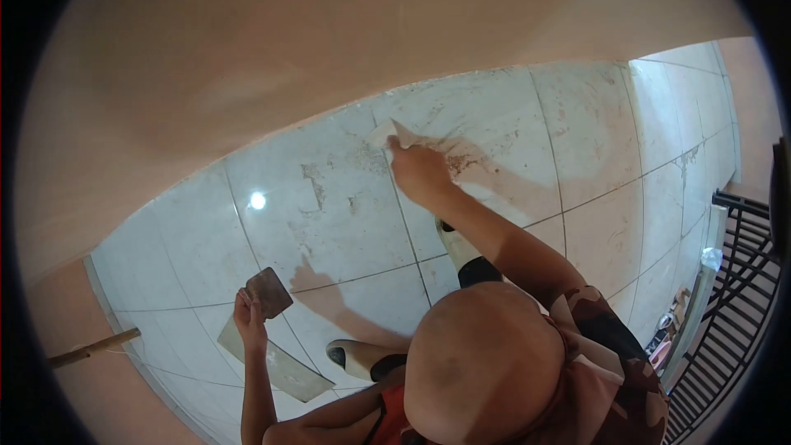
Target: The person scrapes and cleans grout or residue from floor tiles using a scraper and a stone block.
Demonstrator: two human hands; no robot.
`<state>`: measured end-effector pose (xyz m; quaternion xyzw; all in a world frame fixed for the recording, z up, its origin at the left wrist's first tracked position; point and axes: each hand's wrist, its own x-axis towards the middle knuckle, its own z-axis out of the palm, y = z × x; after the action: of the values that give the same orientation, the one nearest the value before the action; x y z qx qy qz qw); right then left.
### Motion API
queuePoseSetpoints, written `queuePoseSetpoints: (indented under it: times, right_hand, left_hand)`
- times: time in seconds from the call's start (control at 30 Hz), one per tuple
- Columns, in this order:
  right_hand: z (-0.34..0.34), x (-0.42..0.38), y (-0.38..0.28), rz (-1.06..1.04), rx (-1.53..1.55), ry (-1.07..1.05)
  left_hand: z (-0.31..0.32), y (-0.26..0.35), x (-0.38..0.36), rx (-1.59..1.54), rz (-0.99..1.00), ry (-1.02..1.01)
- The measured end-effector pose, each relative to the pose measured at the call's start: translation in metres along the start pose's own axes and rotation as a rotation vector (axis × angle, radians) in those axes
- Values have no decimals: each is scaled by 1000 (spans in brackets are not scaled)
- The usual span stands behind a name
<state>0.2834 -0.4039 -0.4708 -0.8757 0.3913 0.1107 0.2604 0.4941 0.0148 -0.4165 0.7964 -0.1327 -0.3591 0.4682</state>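
Observation:
My right hand reaches out over the pale tiled floor, near the foot of the wall. Its fingers are closed on a thin, pale flat piece that meets the tile; its exact kind cannot be made out. Around that hand lie brown smears and crumbs of dirt. Off to the left, my left hand grips a flat, brown, roughly square plate by one edge, apart from the wall. Below it a long grey flat strip lies on the tiles.
A plain beige wall curves across the top. Slippers are near my body. A wooden stick juts in at left. Dark metal railing and small items stand at right. A large rounded shape blocks the lower middle.

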Motion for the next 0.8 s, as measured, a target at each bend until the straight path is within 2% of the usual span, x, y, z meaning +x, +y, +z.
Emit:
queuePoseSetpoints:
  times: [0.07, 0.13, 0.17, 0.23, 0.33, 0.43, 0.57, 0.7, 0.8]
  right_hand:
    - [-11, 4, 29, 154, -15, 72]
    - [-20, 8, 92, 269, -34, 287]
    - [-39, 8, 114, 390, -101, 253]
    - [-65, 2, 148, 483, -98, 350]
    - [-66, 13, 172, 496, -107, 414]
    - [-52, 27, 129, 453, -66, 352]
    - [-20, 44, 59, 319, -22, 259]
    - [5, 44, -9, 57, -37, 220]
    - [28, 36, -55, -98, 0, 104]
  left_hand:
    - [-1, 5, -2, -31, 10, 51]
    - [-9, -6, -6, -66, 33, 103]
    - [-13, -14, -9, -72, 25, 103]
    - [-18, -26, -14, -49, -71, 124]
    - [-16, -29, -15, 37, -47, 88]
    - [-7, -22, -8, -32, -64, 84]
    - [-14, -33, 7, 27, -63, 77]
    - [-3, -28, 14, -43, 8, 91]
    - [0, -22, 10, -47, 5, 115]
